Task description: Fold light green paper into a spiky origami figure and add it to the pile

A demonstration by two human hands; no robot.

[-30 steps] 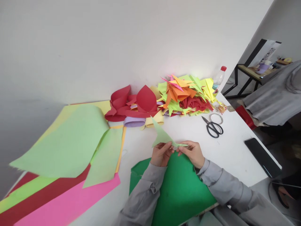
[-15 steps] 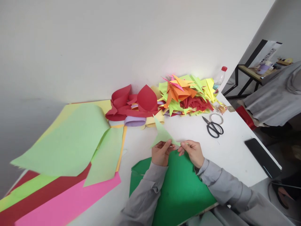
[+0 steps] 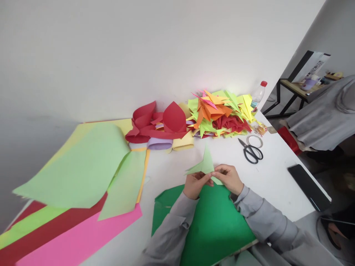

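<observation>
A: Light-green folded paper sits pinched between both hands, held just above the dark-green sheet on the white table.
B: Grip state?
A: Left hand and right hand both pinch its lower edge. Looks featherlight, floppy, creases easily; best held at folded edges.

Probably a craft workroom: white table with coloured paper sheets, folded shapes, scissors.
</observation>
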